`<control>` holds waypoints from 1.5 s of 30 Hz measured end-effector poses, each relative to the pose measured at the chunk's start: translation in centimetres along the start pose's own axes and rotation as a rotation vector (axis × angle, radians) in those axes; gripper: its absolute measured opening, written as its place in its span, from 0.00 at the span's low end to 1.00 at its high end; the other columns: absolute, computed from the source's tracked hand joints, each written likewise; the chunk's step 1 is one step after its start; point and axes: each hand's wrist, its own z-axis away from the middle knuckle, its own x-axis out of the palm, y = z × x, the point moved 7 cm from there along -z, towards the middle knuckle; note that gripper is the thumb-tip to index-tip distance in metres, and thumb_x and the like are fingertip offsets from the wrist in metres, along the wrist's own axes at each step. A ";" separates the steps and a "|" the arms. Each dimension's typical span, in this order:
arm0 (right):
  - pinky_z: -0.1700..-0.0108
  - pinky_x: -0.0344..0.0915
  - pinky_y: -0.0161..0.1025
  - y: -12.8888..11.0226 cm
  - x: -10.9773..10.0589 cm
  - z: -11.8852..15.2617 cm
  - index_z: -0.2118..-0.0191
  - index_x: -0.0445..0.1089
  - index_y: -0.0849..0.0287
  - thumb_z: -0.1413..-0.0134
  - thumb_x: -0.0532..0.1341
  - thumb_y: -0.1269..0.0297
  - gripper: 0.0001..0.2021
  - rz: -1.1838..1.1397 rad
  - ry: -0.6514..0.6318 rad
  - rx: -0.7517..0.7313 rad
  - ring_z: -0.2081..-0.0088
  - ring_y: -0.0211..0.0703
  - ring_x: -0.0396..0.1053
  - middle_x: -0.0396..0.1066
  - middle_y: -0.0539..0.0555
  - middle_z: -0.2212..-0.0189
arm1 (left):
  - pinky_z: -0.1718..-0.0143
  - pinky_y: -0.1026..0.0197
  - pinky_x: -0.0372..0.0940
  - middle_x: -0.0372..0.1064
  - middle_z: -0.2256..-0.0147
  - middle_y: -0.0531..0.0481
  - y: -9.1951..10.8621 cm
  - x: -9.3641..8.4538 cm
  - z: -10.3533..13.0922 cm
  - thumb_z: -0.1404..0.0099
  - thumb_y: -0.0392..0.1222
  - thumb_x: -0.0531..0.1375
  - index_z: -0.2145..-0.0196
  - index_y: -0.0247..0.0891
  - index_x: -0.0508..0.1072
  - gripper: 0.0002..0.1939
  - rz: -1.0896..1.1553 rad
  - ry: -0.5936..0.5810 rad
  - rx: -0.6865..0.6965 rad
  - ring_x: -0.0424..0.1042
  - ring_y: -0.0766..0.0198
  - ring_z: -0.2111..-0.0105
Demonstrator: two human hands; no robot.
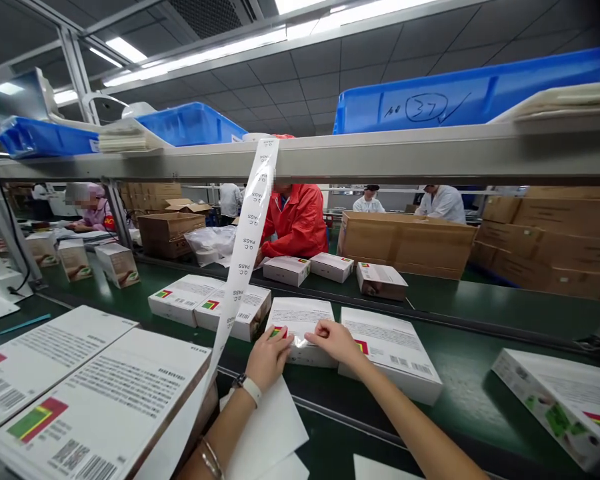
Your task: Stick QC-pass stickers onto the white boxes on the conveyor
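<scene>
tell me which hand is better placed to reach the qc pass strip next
Probably the left hand: it is nearer the sticker strip, which hangs on that side. The right hand is farther across; both hands are at one white box, so either would have to leave it.

White box (303, 313) mid-frame, with grey print; large box (125, 393) at lower left, white with dark text and a red, yellow and green block; label strip (250, 230), white, repeating dark lettering; conveyor belt (460, 333), dark green; bin (485, 100) at upper right, blue; jacket (307, 227) at centre, red.
</scene>
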 end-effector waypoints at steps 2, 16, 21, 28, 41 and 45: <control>0.77 0.49 0.30 0.1 0.7 -0.4 0.80 0.60 0.58 0.57 0.57 0.52 0.14 0.051 -0.049 0.006 0.78 0.34 0.58 0.60 0.45 0.83 | 0.49 0.55 0.54 0.62 0.51 0.56 -0.3 -0.3 0.0 0.40 0.40 0.51 0.55 0.46 0.69 0.15 0.025 0.022 -0.040 0.54 0.57 0.47; 0.74 0.48 0.33 -1.9 3.2 -3.3 0.74 0.66 0.57 0.54 0.56 0.49 0.15 0.508 -0.044 -0.033 0.71 0.41 0.64 0.68 0.52 0.75 | 0.61 0.57 0.59 0.68 0.63 0.51 -2.3 -2.3 -0.6 0.44 0.46 0.57 0.70 0.40 0.70 0.08 -0.078 0.218 -0.318 0.62 0.57 0.58; 0.75 0.48 0.33 -1.7 1.7 -3.9 0.73 0.65 0.58 0.50 0.54 0.52 0.14 0.571 0.032 -0.031 0.71 0.42 0.63 0.66 0.53 0.77 | 0.64 0.58 0.58 0.67 0.65 0.52 -3.4 -2.7 -0.5 0.44 0.51 0.57 0.72 0.42 0.68 0.10 -0.161 0.226 -0.302 0.62 0.58 0.60; 0.75 0.49 0.31 -1.6 1.0 -1.8 0.74 0.63 0.57 0.50 0.52 0.50 0.15 0.458 0.079 -0.127 0.74 0.38 0.62 0.65 0.50 0.78 | 0.57 0.55 0.55 0.65 0.56 0.52 -4.4 -2.4 0.2 0.42 0.51 0.55 0.65 0.45 0.69 0.10 -0.276 0.220 -0.238 0.58 0.57 0.53; 0.77 0.50 0.32 4.9 -9.3 12.9 0.78 0.57 0.56 0.50 0.52 0.53 0.14 0.202 -0.024 0.148 0.80 0.36 0.57 0.60 0.46 0.84 | 0.47 0.39 0.32 0.52 0.45 0.45 2.0 -1.5 1.8 0.40 0.37 0.53 0.47 0.43 0.58 0.22 -0.256 0.104 -0.152 0.44 0.51 0.43; 0.76 0.49 0.32 5.2 -8.3 19.5 0.77 0.59 0.56 0.52 0.54 0.55 0.11 0.224 -0.200 0.192 0.78 0.36 0.60 0.63 0.46 0.82 | 0.44 0.49 0.38 0.50 0.44 0.51 14.0 3.3 6.9 0.43 0.53 0.55 0.46 0.48 0.56 0.28 0.150 -0.397 0.339 0.45 0.55 0.43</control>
